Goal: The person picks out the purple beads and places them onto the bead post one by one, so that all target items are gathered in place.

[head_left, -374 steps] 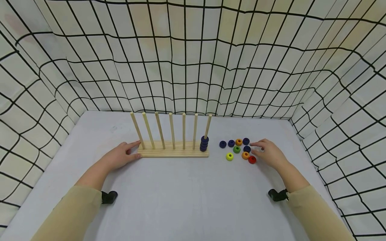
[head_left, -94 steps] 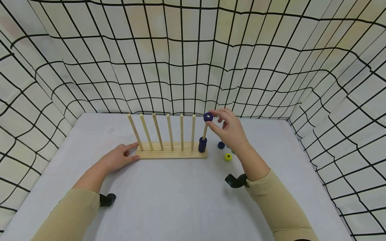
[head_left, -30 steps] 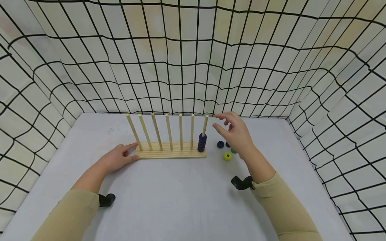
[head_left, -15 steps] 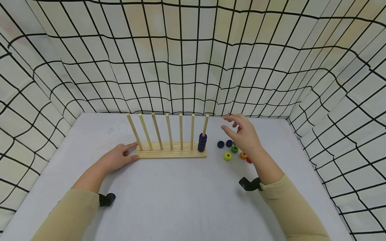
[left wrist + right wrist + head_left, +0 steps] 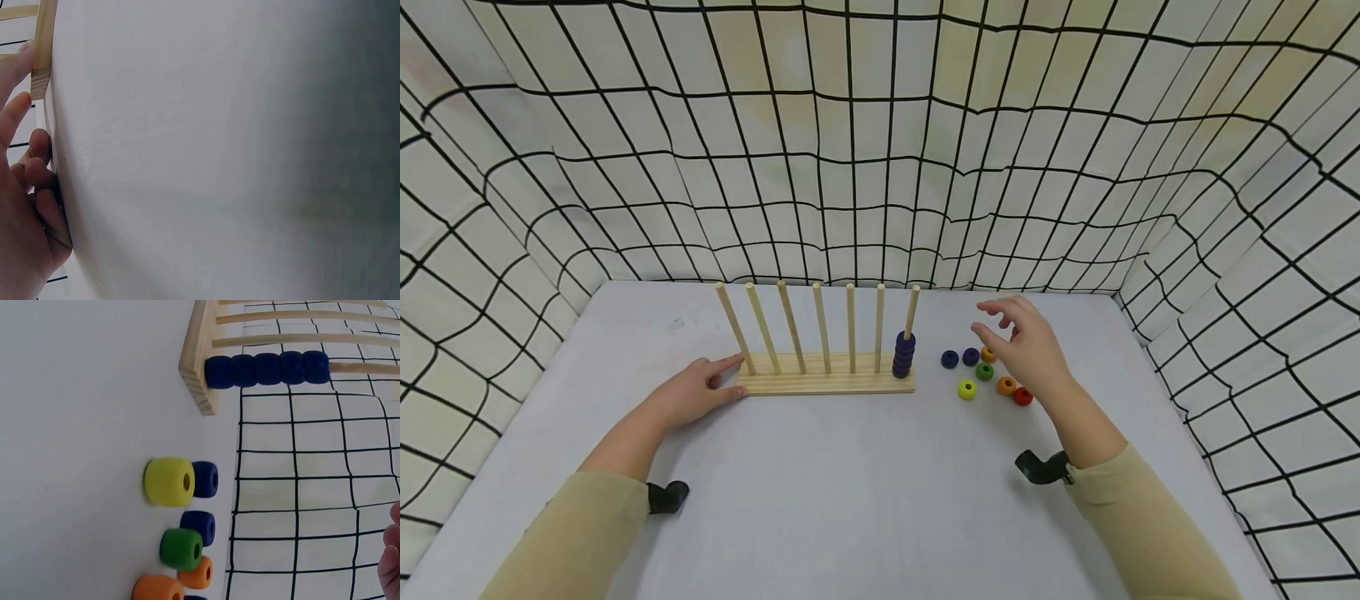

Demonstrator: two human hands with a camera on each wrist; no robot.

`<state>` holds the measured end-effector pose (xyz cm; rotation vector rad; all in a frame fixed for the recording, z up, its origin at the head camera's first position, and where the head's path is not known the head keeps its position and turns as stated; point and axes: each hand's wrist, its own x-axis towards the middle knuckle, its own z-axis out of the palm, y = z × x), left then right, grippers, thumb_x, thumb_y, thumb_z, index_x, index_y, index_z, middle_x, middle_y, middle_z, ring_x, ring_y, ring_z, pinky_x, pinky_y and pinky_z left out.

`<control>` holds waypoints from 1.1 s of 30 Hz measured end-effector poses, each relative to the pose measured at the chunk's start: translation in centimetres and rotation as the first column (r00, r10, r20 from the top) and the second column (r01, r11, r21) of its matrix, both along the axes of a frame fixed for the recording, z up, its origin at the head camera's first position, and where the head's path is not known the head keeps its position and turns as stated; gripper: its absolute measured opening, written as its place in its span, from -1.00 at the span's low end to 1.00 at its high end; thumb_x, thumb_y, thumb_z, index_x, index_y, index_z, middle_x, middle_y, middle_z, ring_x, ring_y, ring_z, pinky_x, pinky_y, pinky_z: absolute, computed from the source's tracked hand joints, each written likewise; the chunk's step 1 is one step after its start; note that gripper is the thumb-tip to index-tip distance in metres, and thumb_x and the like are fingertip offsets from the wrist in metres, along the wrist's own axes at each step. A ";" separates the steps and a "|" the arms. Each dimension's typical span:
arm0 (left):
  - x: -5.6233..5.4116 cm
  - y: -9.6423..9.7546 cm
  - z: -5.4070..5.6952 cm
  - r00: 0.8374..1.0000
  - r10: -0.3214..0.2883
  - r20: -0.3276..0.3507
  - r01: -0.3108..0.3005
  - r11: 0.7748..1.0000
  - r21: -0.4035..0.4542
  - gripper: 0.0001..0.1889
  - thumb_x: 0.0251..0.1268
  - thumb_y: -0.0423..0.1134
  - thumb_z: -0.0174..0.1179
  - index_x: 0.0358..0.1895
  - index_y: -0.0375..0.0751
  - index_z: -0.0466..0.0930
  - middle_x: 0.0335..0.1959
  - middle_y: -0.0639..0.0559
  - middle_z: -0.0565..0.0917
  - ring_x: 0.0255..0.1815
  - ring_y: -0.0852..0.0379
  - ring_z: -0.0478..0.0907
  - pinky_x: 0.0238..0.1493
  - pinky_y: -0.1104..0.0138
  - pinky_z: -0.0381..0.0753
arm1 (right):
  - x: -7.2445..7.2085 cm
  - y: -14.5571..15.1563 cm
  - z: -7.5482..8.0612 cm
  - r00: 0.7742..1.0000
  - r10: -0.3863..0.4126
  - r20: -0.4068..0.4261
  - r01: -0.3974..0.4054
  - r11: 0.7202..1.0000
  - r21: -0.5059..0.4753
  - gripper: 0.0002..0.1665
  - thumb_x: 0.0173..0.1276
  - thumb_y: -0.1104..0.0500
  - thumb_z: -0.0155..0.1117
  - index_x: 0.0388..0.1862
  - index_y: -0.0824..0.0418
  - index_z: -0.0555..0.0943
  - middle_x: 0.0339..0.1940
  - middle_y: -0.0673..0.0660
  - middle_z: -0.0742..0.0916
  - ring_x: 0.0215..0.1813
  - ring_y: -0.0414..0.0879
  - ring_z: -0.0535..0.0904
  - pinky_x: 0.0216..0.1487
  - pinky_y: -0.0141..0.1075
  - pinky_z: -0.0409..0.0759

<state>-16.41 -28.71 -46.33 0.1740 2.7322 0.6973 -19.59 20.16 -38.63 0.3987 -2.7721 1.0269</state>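
A wooden peg stand [image 5: 827, 385] with several upright pegs stands mid-table. Its rightmost peg carries a stack of dark blue beads [image 5: 903, 355], which the right wrist view shows side-on [image 5: 267, 369]. My left hand [image 5: 691, 393] holds the stand's left end between thumb and index finger. Right of the stand, my right hand [image 5: 1028, 346] is raised over loose beads, thumb and fingers parted with nothing between them. The loose ones include a yellow bead [image 5: 967, 389], a green bead [image 5: 984, 371], two blue ones, two orange ones and a red bead [image 5: 1022, 397]. The hand may hide others.
A white cloth-covered table [image 5: 850, 483] lies under everything. Black netting [image 5: 820, 167] over pale walls encloses its back and sides. Each wrist bears a black camera mount, such as the right mount [image 5: 1041, 467].
My right hand brought a blue bead to the rightmost peg and let it go, so the stack is one taller. It then moved back right over the loose beads. The left hand kept still.
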 end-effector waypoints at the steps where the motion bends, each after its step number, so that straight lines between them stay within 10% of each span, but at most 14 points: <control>1: 0.0 0.0 0.0 1.000 -0.001 0.000 0.001 1.000 0.000 -0.18 0.34 0.21 0.19 0.53 -0.15 0.20 -0.33 -0.06 0.32 -0.38 0.06 0.26 -0.33 0.19 0.22 | 0.0 0.2 -0.1 1.000 -0.003 0.000 0.003 1.000 0.005 -0.55 0.41 -0.05 0.31 0.22 0.05 0.60 0.02 0.04 0.59 -0.16 -0.04 0.42 -0.19 -0.17 0.46; 33: -0.2 -0.1 -0.3 1.000 0.008 0.015 -0.008 1.000 -0.014 -0.15 0.31 0.27 0.19 0.54 -0.10 0.19 -0.32 -0.06 0.31 -0.37 0.06 0.27 -0.33 0.19 0.23 | 0.2 6.5 -4.0 0.996 -0.082 0.034 0.077 0.988 0.134 -0.57 0.43 0.03 0.30 0.21 0.15 0.60 0.04 0.17 0.60 -0.01 0.06 0.45 -0.11 -0.08 0.48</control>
